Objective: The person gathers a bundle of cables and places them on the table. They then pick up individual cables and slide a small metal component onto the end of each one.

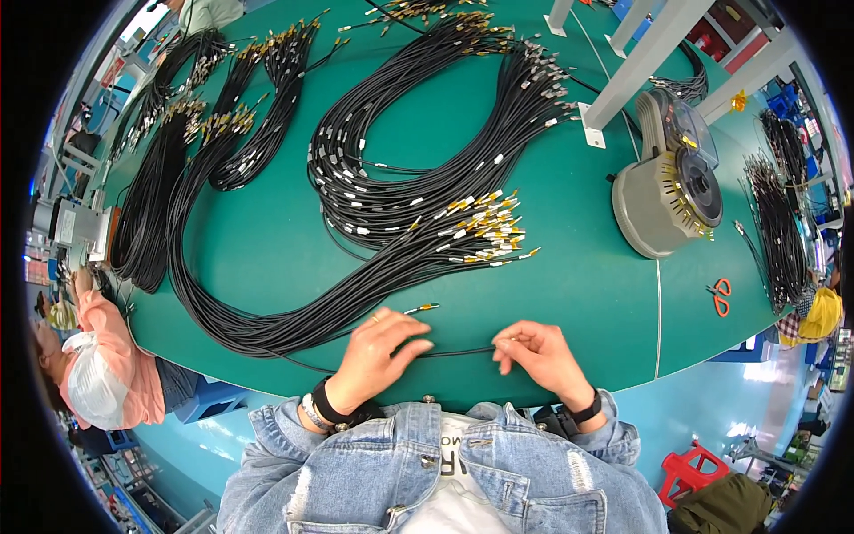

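Note:
Near the front edge of the green table, my right hand pinches a thin black cable between thumb and fingertips. The cable runs left toward my left hand, which hovers over it with thumb and fingers apart. Just beyond the left fingers lies a cable end with a yellow and white tip. A thick bundle of black cables curves behind my left hand, its yellow and white tagged ends fanned out ahead of my hands.
More black cable bundles lie farther back and at left. A beige machine with a round black wheel stands at right, near orange-handled scissors. Grey metal posts rise behind. A co-worker in pink sits at left.

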